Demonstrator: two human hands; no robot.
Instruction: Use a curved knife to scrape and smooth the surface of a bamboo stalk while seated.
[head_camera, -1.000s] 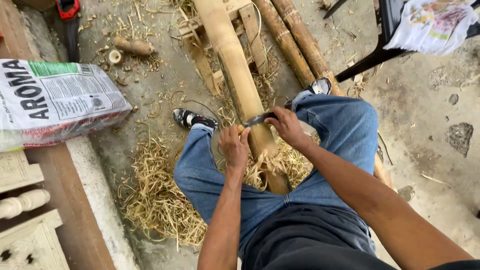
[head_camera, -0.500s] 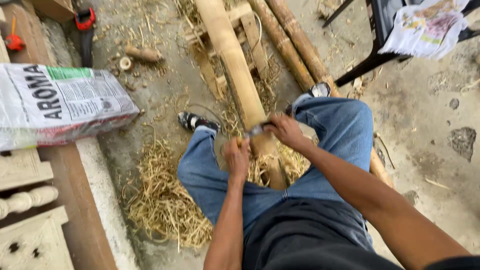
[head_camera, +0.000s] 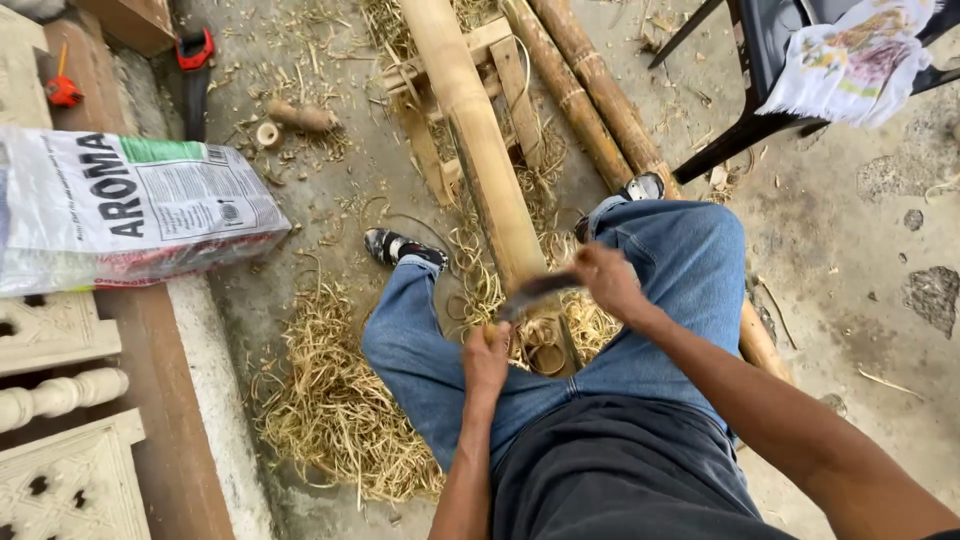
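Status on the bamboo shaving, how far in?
Done: a pile of shavings on the floor, pale stripped surface on the bamboo pole. In hand: left hand and right hand grip a curved blade across it. Left: two darker poles look unshaved.

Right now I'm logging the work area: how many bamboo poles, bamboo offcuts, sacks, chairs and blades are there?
Bamboo poles: 3, one pale peeled pole and two brown poles
Bamboo offcuts: 2
Printed sack: 1
Black chair: 1
Curved blade: 1, held by both hands
Total: 8
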